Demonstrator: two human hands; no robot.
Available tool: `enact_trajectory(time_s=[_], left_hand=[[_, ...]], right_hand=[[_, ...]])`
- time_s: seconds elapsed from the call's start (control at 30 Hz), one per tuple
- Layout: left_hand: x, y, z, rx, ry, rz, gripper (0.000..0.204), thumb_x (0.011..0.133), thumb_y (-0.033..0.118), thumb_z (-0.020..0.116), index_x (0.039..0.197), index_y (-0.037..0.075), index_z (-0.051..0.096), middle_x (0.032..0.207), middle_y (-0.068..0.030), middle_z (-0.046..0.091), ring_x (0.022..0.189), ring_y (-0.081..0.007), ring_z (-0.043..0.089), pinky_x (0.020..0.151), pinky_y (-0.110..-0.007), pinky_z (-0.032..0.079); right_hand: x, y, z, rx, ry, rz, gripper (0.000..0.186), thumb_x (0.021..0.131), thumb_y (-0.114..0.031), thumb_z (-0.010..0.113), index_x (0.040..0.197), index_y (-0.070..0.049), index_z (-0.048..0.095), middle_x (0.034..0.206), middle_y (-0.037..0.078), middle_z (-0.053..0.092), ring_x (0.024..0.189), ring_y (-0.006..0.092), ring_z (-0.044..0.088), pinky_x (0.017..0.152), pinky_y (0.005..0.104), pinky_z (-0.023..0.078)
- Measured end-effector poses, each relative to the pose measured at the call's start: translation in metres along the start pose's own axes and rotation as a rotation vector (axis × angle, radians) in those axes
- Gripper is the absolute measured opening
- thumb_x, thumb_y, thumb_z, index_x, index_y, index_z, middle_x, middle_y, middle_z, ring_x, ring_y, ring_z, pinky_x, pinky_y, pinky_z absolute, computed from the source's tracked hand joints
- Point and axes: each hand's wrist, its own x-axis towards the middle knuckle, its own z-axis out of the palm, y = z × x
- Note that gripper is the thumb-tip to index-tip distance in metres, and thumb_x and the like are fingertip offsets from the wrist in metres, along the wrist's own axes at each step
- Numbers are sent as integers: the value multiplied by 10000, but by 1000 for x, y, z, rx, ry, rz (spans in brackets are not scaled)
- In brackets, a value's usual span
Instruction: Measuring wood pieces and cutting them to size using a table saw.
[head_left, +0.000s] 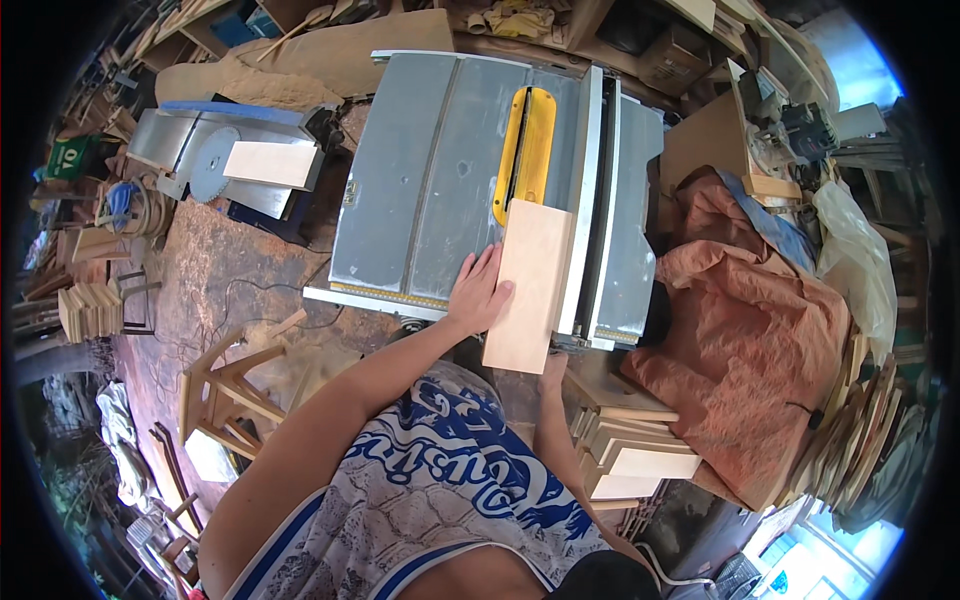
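Observation:
A pale wooden board (530, 285) lies on the grey table saw's top (400, 180), its right edge along the metal fence (583, 200). The board's far end overlaps the near part of the yellow slotted insert (528, 150). My left hand (482, 292) rests on the saw top, fingers stretched out and the thumb side against the board's left edge. My right hand (553, 370) is at the board's near right corner, below the fence's end. The board and the saw's edge hide most of its fingers, so its grip does not show.
At the left stands another saw with a round blade (213, 165) and a pale wood block (270, 164) beside it. A wooden frame (235, 390) is on the floor. Stacked boards (640, 455) and a crumpled reddish-brown cover (745, 350) are close on the right.

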Motion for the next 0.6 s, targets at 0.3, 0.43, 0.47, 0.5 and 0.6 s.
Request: enact_trajectory(time_s=[0.3,0.43,0.47,0.5,0.6], left_hand=[[1,3,-3,-5,-9,2,768,1098,438,403,1632,-91,246,1653,-267,395,1570,-385,336,1297,-531,168],[1,4,-3,2,-8,12,768,1103,447,392,1631,-92,247,1653,-269,394,1569,-385,337,1297,-532,169],[1,3,-3,4,-7,11,769,1104,450,388,1632,-91,246,1653,-269,393,1569,-386,338,1297,-533,170],[1,2,-3,5,-6,11,769,1106,454,384,1632,-90,245,1654,-270,392,1569,-386,338,1297,-533,171],[1,3,-3,0,-7,11,773,1105,455,387,1632,-91,243,1655,-268,392,1568,-387,339,1296,-533,172]], right_hand=[[2,19,-4,-66,30,-6,466,925,-236,789,1259,75,695,1146,116,753,1001,181,694,898,362,556],[5,30,-6,-130,50,-18,446,923,-234,788,1233,75,703,1123,112,756,980,181,696,883,362,559],[5,30,-5,-111,47,-13,448,922,-240,791,1228,74,703,1124,112,755,980,181,696,882,361,558],[4,29,-4,-93,44,-8,450,920,-246,795,1223,73,703,1125,112,753,979,181,695,880,360,558],[3,22,-3,-74,44,24,459,924,-258,792,1225,75,699,1122,117,753,979,186,696,887,367,557]])
